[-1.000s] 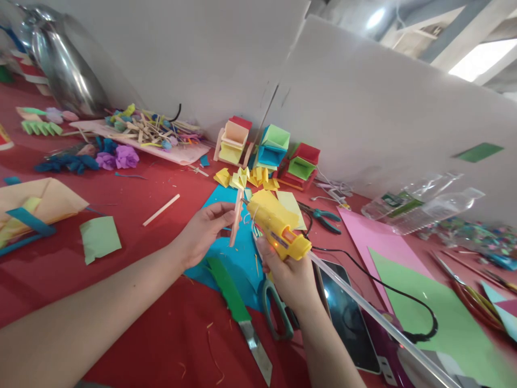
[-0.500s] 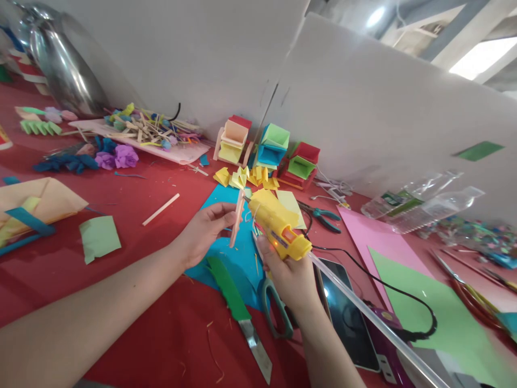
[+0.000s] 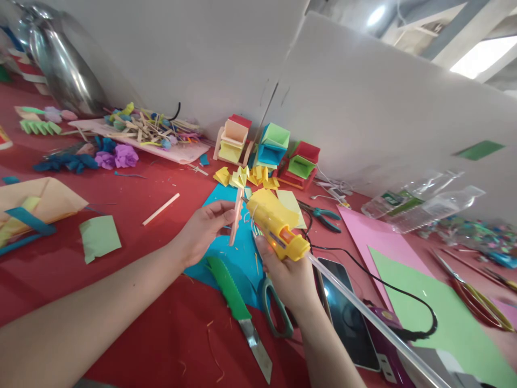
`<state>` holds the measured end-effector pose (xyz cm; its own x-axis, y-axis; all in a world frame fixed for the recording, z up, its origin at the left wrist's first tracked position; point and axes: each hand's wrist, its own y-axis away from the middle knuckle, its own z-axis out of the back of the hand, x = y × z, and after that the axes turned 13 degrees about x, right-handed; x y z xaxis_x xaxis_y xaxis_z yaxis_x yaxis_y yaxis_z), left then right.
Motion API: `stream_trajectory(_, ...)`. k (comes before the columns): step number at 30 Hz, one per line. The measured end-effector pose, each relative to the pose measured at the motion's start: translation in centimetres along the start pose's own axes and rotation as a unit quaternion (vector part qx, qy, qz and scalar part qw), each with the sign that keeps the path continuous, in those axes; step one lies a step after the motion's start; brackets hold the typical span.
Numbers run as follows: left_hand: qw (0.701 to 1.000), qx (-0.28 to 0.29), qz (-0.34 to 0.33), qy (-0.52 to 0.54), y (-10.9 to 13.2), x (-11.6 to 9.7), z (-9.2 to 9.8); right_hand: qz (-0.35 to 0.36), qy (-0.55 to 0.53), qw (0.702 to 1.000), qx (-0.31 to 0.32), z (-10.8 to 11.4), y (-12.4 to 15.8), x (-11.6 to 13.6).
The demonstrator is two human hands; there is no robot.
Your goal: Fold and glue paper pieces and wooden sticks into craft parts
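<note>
My left hand (image 3: 204, 229) pinches a thin wooden stick (image 3: 236, 216) and holds it upright above a blue paper sheet (image 3: 232, 248). My right hand (image 3: 285, 277) grips a yellow glue gun (image 3: 277, 225) whose nozzle touches the upper part of the stick. A clear glue rod (image 3: 375, 323) sticks out of the gun's back toward the lower right, and its black cord (image 3: 404, 302) trails over the table. Both hands hover above the red tablecloth (image 3: 133, 253).
A green-handled knife (image 3: 238, 310) and scissors (image 3: 277, 312) lie under my hands, a phone (image 3: 347, 318) to the right. Pink (image 3: 371, 237) and green paper sheets (image 3: 444, 318), pliers (image 3: 323, 215), plastic bottles (image 3: 424, 207), folded paper boxes (image 3: 270, 148), a stick pile (image 3: 149, 129) and white boards (image 3: 363, 108) surround them.
The glue gun's nozzle has crept slightly up along the stick; both hands otherwise stay in place. The view shifted a little.
</note>
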<state>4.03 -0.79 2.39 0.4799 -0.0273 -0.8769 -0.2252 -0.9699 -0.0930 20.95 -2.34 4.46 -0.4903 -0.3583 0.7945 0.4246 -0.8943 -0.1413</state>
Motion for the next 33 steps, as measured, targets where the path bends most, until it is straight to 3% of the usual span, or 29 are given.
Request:
stream_trajectory(19,0.999,-0.017,-0.032,0.014,-0.2,-0.2,0.4,0.019,0.065,0.997,0.023,0.0,0.0,0.8)
stream_trajectory(33,0.998,-0.030,-0.061,0.014,-0.5,-0.3,0.8,-0.014,0.079,0.996,0.049,0.0,0.1,1.3)
